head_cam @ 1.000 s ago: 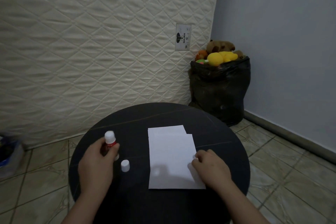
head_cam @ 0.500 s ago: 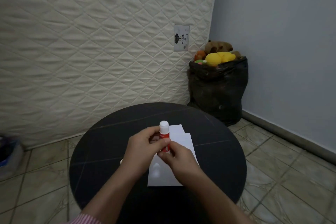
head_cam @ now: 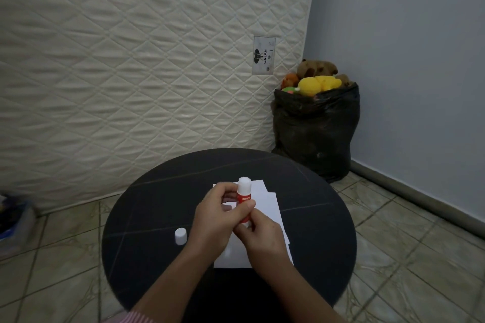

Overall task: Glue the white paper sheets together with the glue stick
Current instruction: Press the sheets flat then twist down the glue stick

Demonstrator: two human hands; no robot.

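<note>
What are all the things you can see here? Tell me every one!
table: one, black, round, in the middle near the person
paper sheets: at least two, white, overlapping on the table under the hands
glue stick: one, red body with white top, upright above the sheets, held by both hands
cap: one, white, standing on the table left of the sheets
mattress: one, cream, quilted, standing upright behind the table
label: one, pale with dark print, on the mattress
bag: one, black, in the corner on the floor
toys: several, yellow, brown, orange, piled at the bag's top
left hand: one, gripping the glue stick
right hand: one, pinching the stick's bottom end
</note>
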